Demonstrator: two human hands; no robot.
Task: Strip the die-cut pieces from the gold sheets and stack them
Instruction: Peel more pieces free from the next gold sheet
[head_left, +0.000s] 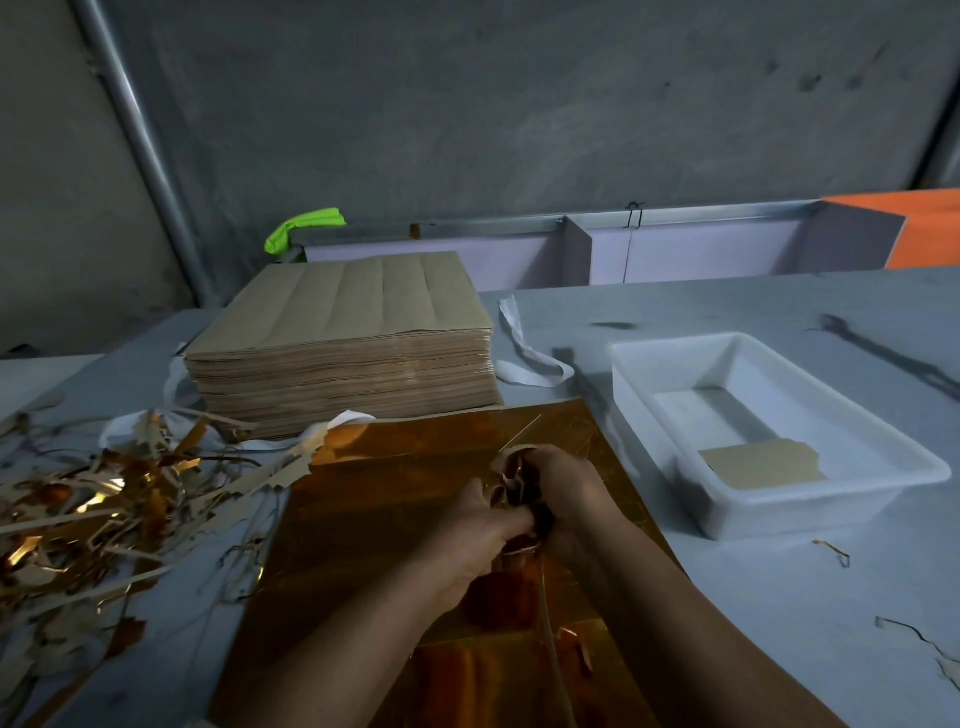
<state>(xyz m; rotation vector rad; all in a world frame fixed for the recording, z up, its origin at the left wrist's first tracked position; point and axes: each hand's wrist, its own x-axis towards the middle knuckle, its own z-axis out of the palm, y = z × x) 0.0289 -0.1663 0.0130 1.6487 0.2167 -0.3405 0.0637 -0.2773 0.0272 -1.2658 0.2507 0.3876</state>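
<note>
Two grips: we find left hand (478, 525) and right hand (566, 493) clamped on scrap (511, 470) above the gold sheet (395, 499), likely compacting waste.

A crumpled wad of scrap (511, 467) is gripped between the left hand (470, 527) and the right hand (574, 496), with the fingers of both curled round it and the hands pressed close together. A thin strip (545, 597) is seen trailing from the wad below the hands. Under both hands a gold sheet (395, 488) is spread flat. Well to the left of the left hand, a heap of trimmings (78, 514) is piled. Beyond the left hand a stack of brown sheets (343, 332) is set. To the right of the right hand, apart from it, a white tray (639, 415) is placed, with a brown piece (761, 462) laid inside.
</note>
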